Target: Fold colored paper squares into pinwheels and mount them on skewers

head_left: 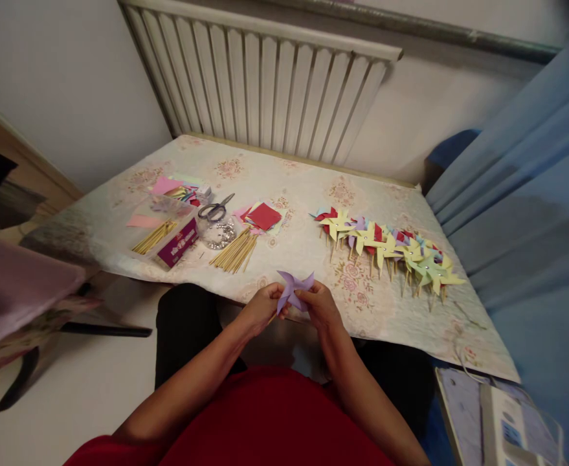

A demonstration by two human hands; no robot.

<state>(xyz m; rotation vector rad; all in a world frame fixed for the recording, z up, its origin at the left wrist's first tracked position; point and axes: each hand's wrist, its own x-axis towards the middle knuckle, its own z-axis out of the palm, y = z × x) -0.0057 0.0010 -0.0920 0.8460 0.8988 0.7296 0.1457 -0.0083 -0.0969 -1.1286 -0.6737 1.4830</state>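
Note:
A purple paper pinwheel (pixel 290 286) is held between my two hands at the table's front edge. My left hand (pixel 263 307) is closed at its left side, where a bit of thin wooden stick shows below the fingers. On the right, my right hand (pixel 321 305) pinches the paper, its thumb pressed near the pinwheel's middle. Beyond the hands lie a bundle of wooden sticks (pixel 235 251) and a stack of coloured paper squares (pixel 265 216), a red one on top. Next to them are a clear dish of small shiny pins (pixel 219 235) and scissors (pixel 214 210).
Finished pinwheels (pixel 386 246) in several colours lie in a row at the right. A box with a purple label (pixel 178 243) and sticks stands at the left, near a clear container of coloured paper (pixel 180 189). A radiator (pixel 274 84) backs the flowered tablecloth (pixel 308 188).

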